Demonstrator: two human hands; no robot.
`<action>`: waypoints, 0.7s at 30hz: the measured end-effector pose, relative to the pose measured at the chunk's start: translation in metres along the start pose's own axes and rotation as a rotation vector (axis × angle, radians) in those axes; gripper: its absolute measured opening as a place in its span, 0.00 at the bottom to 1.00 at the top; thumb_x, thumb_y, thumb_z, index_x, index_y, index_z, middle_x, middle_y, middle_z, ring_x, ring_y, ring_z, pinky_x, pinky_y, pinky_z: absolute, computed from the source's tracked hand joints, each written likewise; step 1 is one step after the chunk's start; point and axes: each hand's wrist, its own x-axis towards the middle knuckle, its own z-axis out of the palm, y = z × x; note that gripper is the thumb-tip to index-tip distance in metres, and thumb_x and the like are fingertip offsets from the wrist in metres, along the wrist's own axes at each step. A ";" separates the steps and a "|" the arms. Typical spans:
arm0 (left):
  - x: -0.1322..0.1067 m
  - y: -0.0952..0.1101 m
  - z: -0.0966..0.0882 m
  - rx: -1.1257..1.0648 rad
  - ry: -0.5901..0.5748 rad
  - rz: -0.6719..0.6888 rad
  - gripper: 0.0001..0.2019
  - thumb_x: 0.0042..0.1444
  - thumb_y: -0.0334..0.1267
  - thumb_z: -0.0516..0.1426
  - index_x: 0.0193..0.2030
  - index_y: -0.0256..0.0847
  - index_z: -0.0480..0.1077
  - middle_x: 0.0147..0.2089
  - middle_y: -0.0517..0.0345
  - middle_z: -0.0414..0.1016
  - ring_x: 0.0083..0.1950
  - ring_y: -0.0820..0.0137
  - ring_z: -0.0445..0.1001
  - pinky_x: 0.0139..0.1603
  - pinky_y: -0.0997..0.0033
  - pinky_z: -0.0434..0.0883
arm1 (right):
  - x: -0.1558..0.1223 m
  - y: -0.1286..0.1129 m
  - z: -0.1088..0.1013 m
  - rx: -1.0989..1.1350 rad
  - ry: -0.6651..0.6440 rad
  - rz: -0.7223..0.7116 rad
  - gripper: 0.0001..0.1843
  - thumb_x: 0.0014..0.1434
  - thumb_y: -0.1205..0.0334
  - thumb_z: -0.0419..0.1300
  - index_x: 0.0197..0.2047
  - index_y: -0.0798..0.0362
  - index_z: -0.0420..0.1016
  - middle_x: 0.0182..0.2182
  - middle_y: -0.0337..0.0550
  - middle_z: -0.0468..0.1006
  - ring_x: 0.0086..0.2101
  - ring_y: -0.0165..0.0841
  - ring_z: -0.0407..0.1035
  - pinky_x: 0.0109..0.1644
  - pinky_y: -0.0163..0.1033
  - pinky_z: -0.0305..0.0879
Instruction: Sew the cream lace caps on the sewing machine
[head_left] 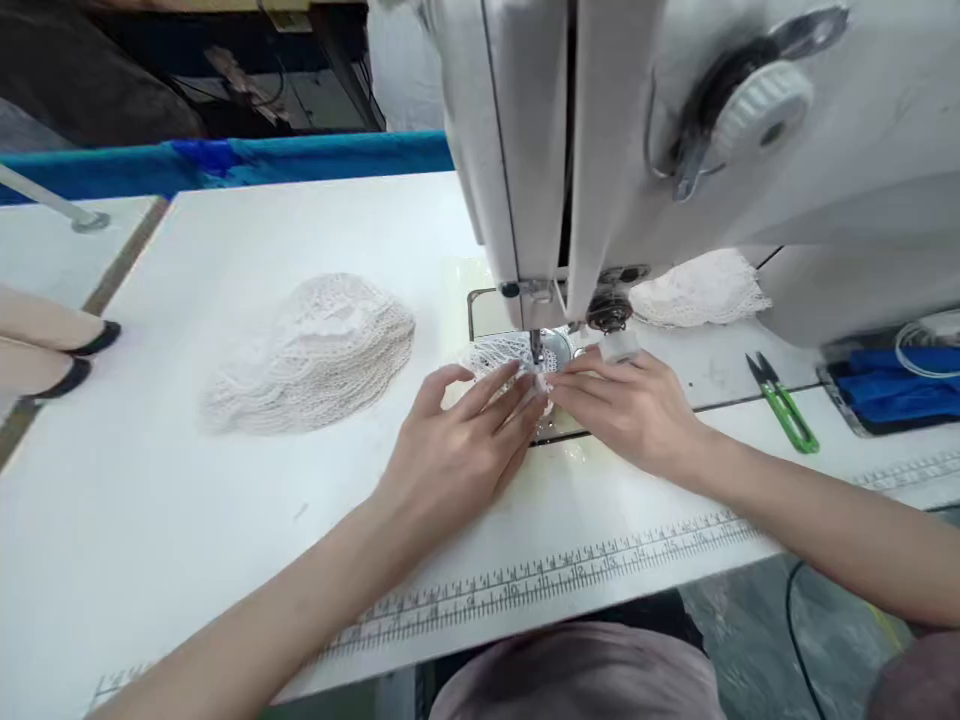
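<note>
A small white lace piece (pixel 501 350) lies under the presser foot (pixel 535 345) of a sewing machine (pixel 540 150). My left hand (pixel 457 440) is on its near left side, fingers arched and fingertips on the lace close to the needle; its thumb is hidden. From the right, my right hand (pixel 630 405) pinches the lace's near edge with its fingertips. The two hands almost meet just in front of the foot. Part of the lace is covered by my fingers.
Left of the machine lies a stack of white lace pieces (pixel 322 350), and another lace bundle (pixel 701 290) sits behind the right hand. Green thread snips (pixel 784 405) lie at right, beside a tray with blue cloth (pixel 900 385). A printed ruler (pixel 555 578) runs along the table's front edge.
</note>
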 end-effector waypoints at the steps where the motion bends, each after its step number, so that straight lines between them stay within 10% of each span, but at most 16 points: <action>1: 0.001 -0.001 0.001 0.003 0.005 0.000 0.11 0.64 0.32 0.54 0.51 0.40 0.72 0.52 0.55 0.78 0.59 0.61 0.73 0.53 0.54 0.64 | 0.000 0.001 0.001 -0.009 -0.002 0.006 0.13 0.62 0.77 0.54 0.36 0.54 0.78 0.37 0.32 0.83 0.38 0.29 0.73 0.44 0.38 0.62; 21: -0.002 -0.002 -0.001 0.019 0.037 -0.003 0.12 0.65 0.33 0.53 0.53 0.40 0.72 0.52 0.55 0.79 0.55 0.62 0.75 0.54 0.53 0.64 | 0.000 0.002 -0.006 0.004 -0.066 0.029 0.11 0.66 0.63 0.55 0.41 0.54 0.79 0.42 0.36 0.82 0.42 0.31 0.72 0.54 0.42 0.60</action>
